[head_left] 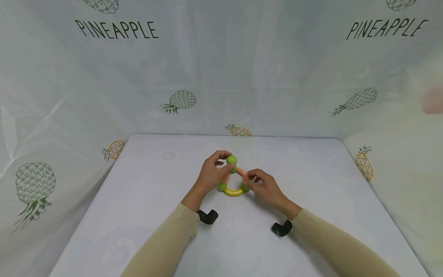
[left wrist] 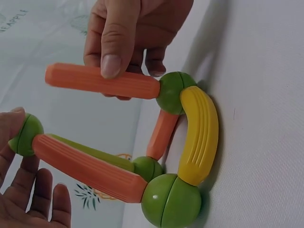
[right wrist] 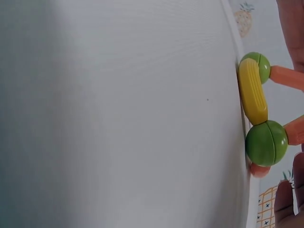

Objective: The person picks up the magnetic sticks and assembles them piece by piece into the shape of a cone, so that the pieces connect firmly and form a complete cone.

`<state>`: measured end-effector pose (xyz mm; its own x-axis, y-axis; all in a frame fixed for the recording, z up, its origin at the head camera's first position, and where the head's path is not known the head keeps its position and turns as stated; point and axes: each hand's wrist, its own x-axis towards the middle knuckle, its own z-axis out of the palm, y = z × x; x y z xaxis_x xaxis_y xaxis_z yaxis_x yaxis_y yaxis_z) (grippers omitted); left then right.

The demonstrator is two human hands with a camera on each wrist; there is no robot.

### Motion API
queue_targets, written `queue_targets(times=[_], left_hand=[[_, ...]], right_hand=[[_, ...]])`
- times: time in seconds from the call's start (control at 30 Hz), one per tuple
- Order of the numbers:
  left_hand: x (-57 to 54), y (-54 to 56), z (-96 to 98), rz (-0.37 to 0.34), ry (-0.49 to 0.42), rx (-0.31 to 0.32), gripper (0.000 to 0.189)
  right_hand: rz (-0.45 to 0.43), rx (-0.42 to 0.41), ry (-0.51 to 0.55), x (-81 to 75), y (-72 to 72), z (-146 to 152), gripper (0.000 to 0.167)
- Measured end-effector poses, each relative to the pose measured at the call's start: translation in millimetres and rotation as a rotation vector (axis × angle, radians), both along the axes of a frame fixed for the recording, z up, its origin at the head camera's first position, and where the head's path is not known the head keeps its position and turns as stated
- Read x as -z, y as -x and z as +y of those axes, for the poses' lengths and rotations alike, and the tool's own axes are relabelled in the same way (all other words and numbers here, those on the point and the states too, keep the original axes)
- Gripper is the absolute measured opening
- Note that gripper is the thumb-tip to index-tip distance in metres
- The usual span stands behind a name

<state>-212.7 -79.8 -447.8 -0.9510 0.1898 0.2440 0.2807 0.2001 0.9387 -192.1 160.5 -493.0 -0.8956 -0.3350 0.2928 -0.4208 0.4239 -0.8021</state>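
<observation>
Green balls and coloured rods form a toy frame on the table. A curved yellow rod (left wrist: 199,135) lies between two front green balls, the left one (left wrist: 171,202) and the right one (left wrist: 175,90). My left hand (head_left: 212,173) holds the raised green ball (head_left: 231,159) between thumb and fingers. From it, an orange rod (left wrist: 90,168) and a light green rod (left wrist: 90,153) slope down. My right hand (head_left: 264,186) pinches another orange rod (left wrist: 102,81), standing up from the right front ball with its far end free. Behind sits another green ball (left wrist: 148,168).
A black wrist device (head_left: 208,217) sits by the left cuff, another (head_left: 282,228) by the right. The white table (head_left: 155,246) meets a pineapple-print curtain (head_left: 221,69) at its back and sides.
</observation>
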Motion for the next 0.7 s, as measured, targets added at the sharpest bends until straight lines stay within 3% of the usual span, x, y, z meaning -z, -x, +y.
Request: queue_targets(times=[0.33, 0.7], left_hand=[[-3.2, -1.0, -1.2, 0.005, 0.040, 0.032, 0.038], [0.2, 0.1, 1.4, -0.020, 0.038, 0.062, 0.040]], right_hand=[[-0.008, 0.065, -0.022, 1.9, 7.0, -12, 0.022], [-0.026, 0.091, -0.020, 3.5, 7.0, -11, 0.022]])
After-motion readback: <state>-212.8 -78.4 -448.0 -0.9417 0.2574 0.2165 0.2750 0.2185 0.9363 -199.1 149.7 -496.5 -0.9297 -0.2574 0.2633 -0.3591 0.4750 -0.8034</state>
